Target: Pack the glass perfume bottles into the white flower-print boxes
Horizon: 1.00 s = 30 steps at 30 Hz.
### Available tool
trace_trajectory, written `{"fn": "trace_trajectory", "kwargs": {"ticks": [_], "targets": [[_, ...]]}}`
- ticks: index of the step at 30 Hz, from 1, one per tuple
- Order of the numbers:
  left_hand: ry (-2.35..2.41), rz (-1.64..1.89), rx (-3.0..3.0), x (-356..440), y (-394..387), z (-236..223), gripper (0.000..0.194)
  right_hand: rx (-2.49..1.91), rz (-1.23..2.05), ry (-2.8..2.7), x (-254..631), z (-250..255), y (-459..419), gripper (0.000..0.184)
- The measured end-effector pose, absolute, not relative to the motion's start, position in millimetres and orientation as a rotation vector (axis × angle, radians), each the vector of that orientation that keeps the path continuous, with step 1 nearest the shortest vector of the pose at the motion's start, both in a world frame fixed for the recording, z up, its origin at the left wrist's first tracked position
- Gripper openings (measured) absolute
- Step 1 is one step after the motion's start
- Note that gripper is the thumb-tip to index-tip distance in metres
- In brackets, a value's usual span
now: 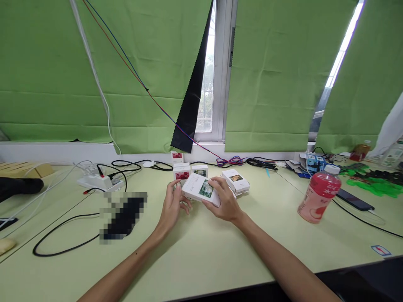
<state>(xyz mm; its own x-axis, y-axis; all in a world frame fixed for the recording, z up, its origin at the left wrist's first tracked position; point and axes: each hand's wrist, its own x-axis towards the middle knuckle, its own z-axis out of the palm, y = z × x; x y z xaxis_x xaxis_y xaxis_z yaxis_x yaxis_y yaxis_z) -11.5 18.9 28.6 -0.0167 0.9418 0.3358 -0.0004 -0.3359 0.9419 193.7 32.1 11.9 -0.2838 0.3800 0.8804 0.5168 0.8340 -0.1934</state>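
Observation:
A small white box with a green-and-white flower picture is tilted above the table, held by both hands. My right hand grips its right end, with fingers on the top face and the thumb along the near edge. At the left end, my left hand is curled against the box, its fingertips partly hidden beneath. Just behind stand white boxes with red flower pictures and another white box with a flower picture. To the right lie stacked white boxes, the top one showing an orange picture.
A pink drink bottle stands at right, near a phone with a cable. At left are a power strip, loose cables and a blurred dark object. Black cable coils lie along the back, below green blinds.

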Motion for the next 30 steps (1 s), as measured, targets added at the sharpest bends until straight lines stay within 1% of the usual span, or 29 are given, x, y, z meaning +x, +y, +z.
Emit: {"fn": "trace_trajectory", "kwargs": {"ticks": [4, 9, 15, 19, 23, 25, 27, 30], "targets": [[1.065, 1.512, 1.348, -13.4, 21.0, 29.1, 0.055, -0.594, -0.130, -2.000, 189.8, 10.8, 27.6, 0.063], [1.096, 1.465, 1.371, -13.2, 20.4, 27.6, 0.053, -0.596, -0.070, -2.061, 191.7, 11.7, 26.5, 0.066], [1.024, 1.464, 1.322, -11.8, 16.4, 28.6, 0.056, -0.685, -0.002, -1.956, 198.6, 11.1, 31.0, 0.073], [0.969, 1.423, 1.319, -8.6, 11.0, 32.0, 0.064, -0.771, 0.096, -1.767, 200.3, 8.4, 36.2, 0.069], [0.934, 1.339, 1.374, -4.2, 6.8, 32.1, 0.077, -0.825, 0.377, -1.560, 198.1, 2.2, 43.5, 0.064], [0.952, 1.263, 1.430, -2.4, 5.3, 30.7, 0.079, -0.820, 0.482, -1.491, 196.7, -0.5, 46.2, 0.061], [0.975, 1.194, 1.483, -1.1, 4.1, 28.9, 0.078, -0.831, 0.484, -1.454, 195.8, -2.2, 47.6, 0.058], [0.996, 1.108, 1.558, -0.8, 3.5, 25.7, 0.077, -0.880, 0.403, -1.450, 195.8, -2.6, 47.9, 0.052]]}}
